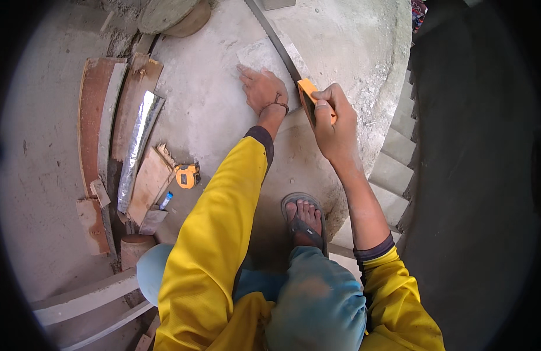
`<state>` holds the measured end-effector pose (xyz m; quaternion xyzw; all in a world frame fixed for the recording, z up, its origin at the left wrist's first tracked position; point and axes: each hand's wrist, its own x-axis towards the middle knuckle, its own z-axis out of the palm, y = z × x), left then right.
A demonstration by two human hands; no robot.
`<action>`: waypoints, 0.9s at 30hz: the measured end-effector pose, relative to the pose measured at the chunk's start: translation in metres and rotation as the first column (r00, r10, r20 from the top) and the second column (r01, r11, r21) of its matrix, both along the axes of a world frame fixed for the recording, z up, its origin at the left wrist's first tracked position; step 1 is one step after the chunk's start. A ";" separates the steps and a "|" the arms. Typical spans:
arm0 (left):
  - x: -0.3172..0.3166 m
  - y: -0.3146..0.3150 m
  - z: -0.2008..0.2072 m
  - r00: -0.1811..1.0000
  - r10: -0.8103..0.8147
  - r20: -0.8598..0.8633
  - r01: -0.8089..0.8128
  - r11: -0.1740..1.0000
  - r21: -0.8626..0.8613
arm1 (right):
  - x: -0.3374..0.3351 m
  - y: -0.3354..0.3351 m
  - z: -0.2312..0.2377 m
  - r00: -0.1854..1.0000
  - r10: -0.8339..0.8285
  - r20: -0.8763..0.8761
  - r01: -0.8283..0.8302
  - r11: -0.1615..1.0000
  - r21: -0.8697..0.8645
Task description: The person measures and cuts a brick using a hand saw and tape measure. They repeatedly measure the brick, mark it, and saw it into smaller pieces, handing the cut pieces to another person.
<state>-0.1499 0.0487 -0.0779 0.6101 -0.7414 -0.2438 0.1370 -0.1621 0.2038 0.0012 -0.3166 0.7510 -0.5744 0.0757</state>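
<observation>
At upper centre, the left of the two hands (263,93) is palm down, fingers loosely spread, beside a pale piece (261,54); whether it bears weight on it, I cannot tell. Just right of that runs the saw (274,40), its toothed edge toward that hand; whether it bites into anything is unclear. The right hand (336,120) is wrapped around the saw's orange handle (306,90). Good practice here would be long, straight, light strokes, the left fingers well clear of the teeth, and the wrist in line with the blade.

Around them, at left, lie loose boards (98,111), a shiny foil-covered strip (140,143), a tape measure (187,176) and a small blue item (166,200). At lower centre, the sandalled foot (304,217) may limit the backstroke; farther right, stepped grey blocks (393,146) could make footing awkward.
</observation>
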 end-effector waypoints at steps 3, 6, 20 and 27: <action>0.008 0.007 -0.008 1.000 -0.022 0.011 0.021 0.999 0.028 | 0.024 0.039 0.017 0.982 0.032 0.184 -0.064 0.983 0.174; 0.019 -0.005 0.000 0.999 -0.047 -0.015 0.047 0.997 0.054 | 0.093 0.151 0.002 0.998 0.066 -0.023 -0.058 0.966 0.251; 0.016 0.000 -0.002 0.996 -0.020 -0.082 0.024 0.999 0.045 | 0.048 0.069 0.004 0.997 0.070 0.026 -0.074 0.974 0.215; 0.020 -0.001 -0.012 0.997 -0.030 -0.066 0.028 0.999 -0.021 | 0.098 0.163 0.001 0.995 -0.007 0.096 -0.022 0.956 0.293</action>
